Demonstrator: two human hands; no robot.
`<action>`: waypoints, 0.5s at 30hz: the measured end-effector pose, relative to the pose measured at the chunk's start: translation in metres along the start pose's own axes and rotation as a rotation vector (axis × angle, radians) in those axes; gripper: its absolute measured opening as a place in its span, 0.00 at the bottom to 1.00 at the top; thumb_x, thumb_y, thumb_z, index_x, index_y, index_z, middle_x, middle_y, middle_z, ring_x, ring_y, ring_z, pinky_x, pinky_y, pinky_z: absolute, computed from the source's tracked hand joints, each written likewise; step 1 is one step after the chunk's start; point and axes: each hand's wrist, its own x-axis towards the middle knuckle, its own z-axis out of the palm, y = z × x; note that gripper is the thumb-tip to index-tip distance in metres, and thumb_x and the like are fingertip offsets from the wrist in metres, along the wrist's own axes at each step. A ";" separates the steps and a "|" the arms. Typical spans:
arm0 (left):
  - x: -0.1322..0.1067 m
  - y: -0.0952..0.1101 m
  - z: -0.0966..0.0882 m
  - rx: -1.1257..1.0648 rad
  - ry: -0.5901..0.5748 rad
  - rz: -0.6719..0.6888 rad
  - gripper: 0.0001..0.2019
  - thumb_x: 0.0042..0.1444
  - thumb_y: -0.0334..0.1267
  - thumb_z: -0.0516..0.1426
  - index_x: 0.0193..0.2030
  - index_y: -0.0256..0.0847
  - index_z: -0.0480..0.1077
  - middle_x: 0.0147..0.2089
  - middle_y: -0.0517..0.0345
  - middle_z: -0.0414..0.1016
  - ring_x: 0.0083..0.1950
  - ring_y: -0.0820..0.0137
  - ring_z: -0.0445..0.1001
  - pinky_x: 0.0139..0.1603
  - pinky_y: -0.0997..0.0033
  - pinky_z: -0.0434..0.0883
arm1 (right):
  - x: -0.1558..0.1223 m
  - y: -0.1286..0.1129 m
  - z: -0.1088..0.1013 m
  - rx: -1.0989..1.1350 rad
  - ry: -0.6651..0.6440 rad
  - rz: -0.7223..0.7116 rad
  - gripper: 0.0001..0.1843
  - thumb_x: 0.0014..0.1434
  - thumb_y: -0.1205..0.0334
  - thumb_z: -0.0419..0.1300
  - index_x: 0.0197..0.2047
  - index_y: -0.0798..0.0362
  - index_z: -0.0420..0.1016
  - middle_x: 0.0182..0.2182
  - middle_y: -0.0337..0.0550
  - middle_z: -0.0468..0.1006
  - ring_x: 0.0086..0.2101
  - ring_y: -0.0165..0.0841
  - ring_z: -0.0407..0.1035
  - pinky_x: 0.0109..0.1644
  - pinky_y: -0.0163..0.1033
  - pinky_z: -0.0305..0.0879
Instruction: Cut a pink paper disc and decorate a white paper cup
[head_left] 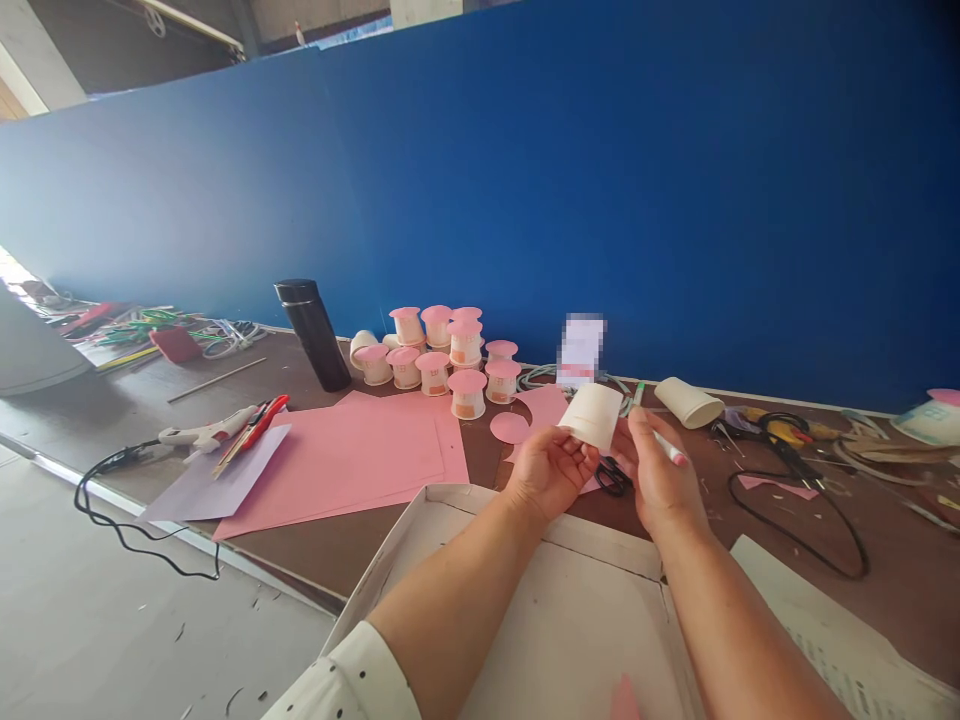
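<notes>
Above table [315, 545], cup [594, 414] in left-hand grip [549, 468]

The paper cup [592, 415] in the left hand [547, 468] looks matt and smooth, off-white. The marker [660, 440] is glossy plastic. Pink paper sheets [352, 460] lie flat and matt on the dull brown wooden worktop [892, 590]. The black flask [313, 333] shines faintly.

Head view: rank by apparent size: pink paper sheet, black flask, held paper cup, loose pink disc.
1. pink paper sheet
2. black flask
3. paper cup held in left hand, though it sits nearer the camera than the flask, so this ranking is unsure
4. pink disc
</notes>
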 end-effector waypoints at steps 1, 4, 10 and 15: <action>-0.001 -0.001 0.001 0.016 -0.001 -0.028 0.02 0.47 0.28 0.57 0.29 0.33 0.69 0.25 0.57 0.66 0.28 0.74 0.70 0.38 0.73 0.73 | 0.001 0.003 0.002 0.079 -0.052 0.099 0.27 0.55 0.41 0.59 0.50 0.51 0.71 0.38 0.46 0.79 0.33 0.36 0.76 0.34 0.41 0.74; -0.003 -0.005 0.001 0.054 -0.007 -0.084 0.02 0.47 0.28 0.58 0.27 0.34 0.68 0.23 0.58 0.64 0.27 0.74 0.69 0.36 0.72 0.73 | 0.001 0.004 0.006 0.193 -0.095 0.224 0.28 0.52 0.38 0.60 0.46 0.51 0.72 0.38 0.46 0.79 0.33 0.36 0.75 0.32 0.39 0.74; -0.004 -0.017 -0.001 0.162 -0.139 -0.041 0.05 0.49 0.27 0.60 0.36 0.31 0.73 0.33 0.51 0.74 0.33 0.74 0.72 0.40 0.76 0.72 | 0.000 0.003 0.006 0.177 -0.018 0.234 0.27 0.51 0.41 0.63 0.47 0.52 0.72 0.42 0.47 0.77 0.36 0.36 0.75 0.30 0.36 0.73; -0.002 -0.019 -0.001 0.184 -0.118 0.020 0.07 0.49 0.27 0.61 0.37 0.31 0.74 0.35 0.51 0.76 0.32 0.76 0.73 0.39 0.78 0.72 | 0.002 0.005 0.000 0.050 0.064 0.171 0.30 0.54 0.42 0.60 0.53 0.52 0.70 0.41 0.47 0.78 0.34 0.36 0.75 0.30 0.37 0.72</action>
